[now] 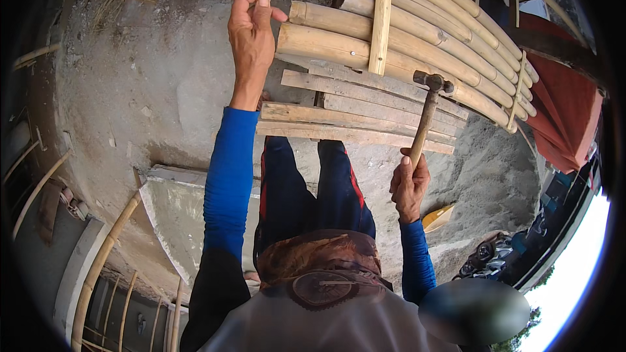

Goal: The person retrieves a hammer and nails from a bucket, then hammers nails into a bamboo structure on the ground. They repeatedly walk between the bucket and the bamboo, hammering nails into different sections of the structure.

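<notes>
My right hand (410, 186) is wrapped round the wooden handle of a hammer (424, 122), whose dark metal head points up and away from me, over the nearest bamboo pole. My left hand (252, 38) is raised beside the cut ends of the bamboo poles (316, 37). Its thumb and forefinger pinch together at the top, and what sits between them is too small to name. A split bamboo strip (381, 13) lies across the poles. What looks like a nail head (353, 53) shows on the nearest pole.
Several wooden planks (355, 116) lie just in front of my legs. A second cross strip (517, 91) spans the poles further right, near a red sheet (567, 94). Sand (486, 176) covers the ground at right. A pale slab (176, 218) and bamboo poles (107, 254) are at left.
</notes>
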`<state>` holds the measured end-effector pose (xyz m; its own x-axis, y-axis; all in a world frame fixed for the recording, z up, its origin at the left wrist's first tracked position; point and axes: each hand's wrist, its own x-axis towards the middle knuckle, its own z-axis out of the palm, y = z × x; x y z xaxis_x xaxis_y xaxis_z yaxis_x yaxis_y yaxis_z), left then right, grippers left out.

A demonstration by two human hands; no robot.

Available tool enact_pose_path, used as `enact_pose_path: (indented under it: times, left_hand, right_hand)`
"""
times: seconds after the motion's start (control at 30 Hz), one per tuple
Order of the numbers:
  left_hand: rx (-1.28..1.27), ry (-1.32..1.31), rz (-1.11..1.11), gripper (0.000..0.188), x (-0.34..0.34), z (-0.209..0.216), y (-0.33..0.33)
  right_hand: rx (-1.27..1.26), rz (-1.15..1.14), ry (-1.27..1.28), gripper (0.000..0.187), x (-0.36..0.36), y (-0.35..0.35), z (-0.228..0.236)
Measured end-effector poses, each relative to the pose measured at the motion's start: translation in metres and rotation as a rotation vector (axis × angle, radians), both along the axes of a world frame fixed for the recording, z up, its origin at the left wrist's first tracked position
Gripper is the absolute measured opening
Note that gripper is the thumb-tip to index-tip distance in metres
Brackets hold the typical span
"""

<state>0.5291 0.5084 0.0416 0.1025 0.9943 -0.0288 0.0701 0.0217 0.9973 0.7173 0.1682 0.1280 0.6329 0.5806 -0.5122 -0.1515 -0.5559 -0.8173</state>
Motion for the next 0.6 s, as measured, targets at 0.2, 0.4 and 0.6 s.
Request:
enact_pose_path:
  times: [0.2, 0.4, 0.6]
  left_hand:
    - [-0.320, -0.143, 0.213, 0.016, -0.092, -0.090, -0.075]
    - [-0.645, -0.105, 0.202, 0.020, -0.148, -0.175, -0.158]
    - [-0.727, -0.067, 0.324, 0.023, -0.200, -0.222, -0.244]
  right_hand:
    - [0.034, 0.066, -0.113, 0.022, -0.020, 0.085, -0.020]
    - [0.086, 0.174, -0.590, 0.021, -0.006, 0.173, -0.055]
    - [-0.022, 0.083, -0.719, 0.017, 0.007, 0.213, -0.074]
